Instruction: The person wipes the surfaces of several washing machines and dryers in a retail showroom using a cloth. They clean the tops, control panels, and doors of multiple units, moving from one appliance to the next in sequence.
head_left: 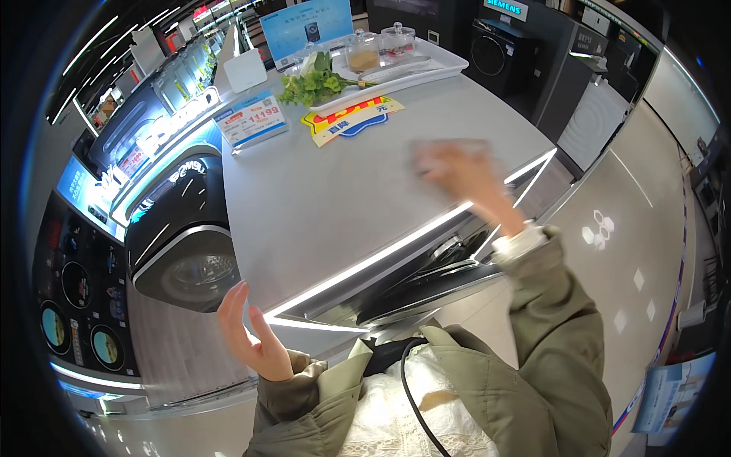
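Note:
Over the right part of the grey countertop (335, 206), my right hand (461, 175) is smeared by motion. Under its fingers lies a thin, brownish, cloth-like piece (430, 152), pressed on the surface and too blurred to make out fully. My left hand (255, 339) is held up off the near left corner of the counter, open, with its fingers apart and nothing in it. Beyond the hands, a yellow, red and blue paper sign (352, 122) lies flat on the countertop. A small standing price card (251, 120) is to its left.
At the back stands a white tray (449, 65) with glass jars (362, 52), green leafy sprigs (316, 82) and a blue sign (307, 30) behind. A lit strip (373, 259) edges the counter's near side. Left is a black rounded appliance (183, 228); far right, a washing machine (499, 53).

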A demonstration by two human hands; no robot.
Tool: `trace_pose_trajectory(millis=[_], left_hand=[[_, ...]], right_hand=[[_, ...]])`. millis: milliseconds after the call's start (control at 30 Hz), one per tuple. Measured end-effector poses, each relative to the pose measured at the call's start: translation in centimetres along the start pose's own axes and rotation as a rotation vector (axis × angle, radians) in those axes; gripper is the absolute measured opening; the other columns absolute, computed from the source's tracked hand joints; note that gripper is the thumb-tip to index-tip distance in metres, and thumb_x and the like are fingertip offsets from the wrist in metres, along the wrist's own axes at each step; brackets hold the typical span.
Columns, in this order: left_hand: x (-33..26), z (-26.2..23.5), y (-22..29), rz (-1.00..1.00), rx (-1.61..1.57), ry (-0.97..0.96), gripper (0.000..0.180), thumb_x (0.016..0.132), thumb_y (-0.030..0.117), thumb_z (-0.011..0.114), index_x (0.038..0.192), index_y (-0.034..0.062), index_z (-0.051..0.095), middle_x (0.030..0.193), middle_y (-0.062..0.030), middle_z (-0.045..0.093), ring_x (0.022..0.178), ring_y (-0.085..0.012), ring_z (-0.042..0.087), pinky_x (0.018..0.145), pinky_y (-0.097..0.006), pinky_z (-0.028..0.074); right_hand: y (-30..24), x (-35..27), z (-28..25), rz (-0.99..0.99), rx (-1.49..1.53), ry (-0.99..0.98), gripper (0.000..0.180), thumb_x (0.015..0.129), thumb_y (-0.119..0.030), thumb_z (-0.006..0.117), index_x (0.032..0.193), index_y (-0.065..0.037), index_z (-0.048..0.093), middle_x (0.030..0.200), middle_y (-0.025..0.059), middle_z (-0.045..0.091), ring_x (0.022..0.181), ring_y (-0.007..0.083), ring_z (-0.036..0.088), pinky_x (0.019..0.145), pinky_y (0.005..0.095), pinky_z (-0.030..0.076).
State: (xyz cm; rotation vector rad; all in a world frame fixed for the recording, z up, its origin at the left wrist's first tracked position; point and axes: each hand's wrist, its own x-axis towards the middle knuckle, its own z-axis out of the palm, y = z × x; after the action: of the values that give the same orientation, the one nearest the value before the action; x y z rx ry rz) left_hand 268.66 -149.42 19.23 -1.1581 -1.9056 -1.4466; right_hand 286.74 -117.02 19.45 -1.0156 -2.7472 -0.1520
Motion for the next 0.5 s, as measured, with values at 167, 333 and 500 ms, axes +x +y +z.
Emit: trace_pose_trajectory(millis=[167,333,500], left_hand=[[-0.3,0.3,0.0,-0.081,-0.114,0.010,0.023,0.091,0.007,0.046,0.109,0.0008,0.059,0.106,-0.0126,0.058,0.091,-0.0233,0.058,0.081,-0.034,0.045],[-0.9,-0.6,-0.1,-0.109,-0.094,-0.018,0.025,0.090,0.003,0.044,0.111,-0.0003,0.057,0.110,-0.0118,0.055,0.081,-0.0177,0.059,0.079,-0.031,0.045],[-0.6,-1.3,0.3,-0.101,-0.113,0.086,0.026,0.088,0.000,0.043,0.108,-0.0012,0.058,0.103,-0.0138,0.056,0.074,-0.0173,0.058,0.073,-0.030,0.045]], right_hand=[[9.1,-1.7,-0.3,0.332,0.196,0.010,0.052,0.090,-0.050,0.046,0.131,-0.018,0.049,0.126,0.0046,0.056,0.122,0.0255,0.046,0.099,0.0548,0.030],[-4.9,0.0,3.6,-0.284,0.172,0.434,0.040,0.079,-0.030,0.064,0.116,-0.015,0.058,0.117,0.0035,0.060,0.104,0.0238,0.056,0.083,0.0431,0.044],[-16.3,-2.0,-3.2,-0.359,0.486,0.036,0.036,0.086,-0.043,0.054,0.112,-0.020,0.061,0.117,0.0040,0.060,0.107,0.0256,0.054,0.088,0.0401,0.041]])
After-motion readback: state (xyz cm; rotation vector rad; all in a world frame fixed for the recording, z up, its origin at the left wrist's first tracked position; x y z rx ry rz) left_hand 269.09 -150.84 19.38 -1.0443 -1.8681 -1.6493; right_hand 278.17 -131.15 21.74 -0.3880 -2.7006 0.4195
